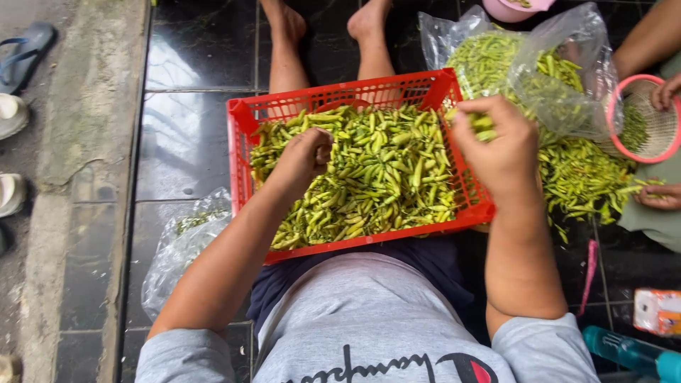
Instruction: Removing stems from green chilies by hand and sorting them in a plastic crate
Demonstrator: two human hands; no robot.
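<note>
- The left hand [303, 159] rests curled into the heap of slim, glossy green chillies [376, 177], fingers closed on a few.
- The chillies fill a red plastic lattice crate [245, 152] on the person's lap.
- The right hand [500, 145] pinches several chillies at the crate's right rim.
- A crinkled clear plastic bag [560, 78] holds more; another person's hand [667, 91] grips a pink-rimmed sieve [649, 120].

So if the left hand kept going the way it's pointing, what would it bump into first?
Probably the green chillies heaped in the red basket. The left hand points forward and down onto that heap and looks already touching it, though depth is hard to judge.
</note>
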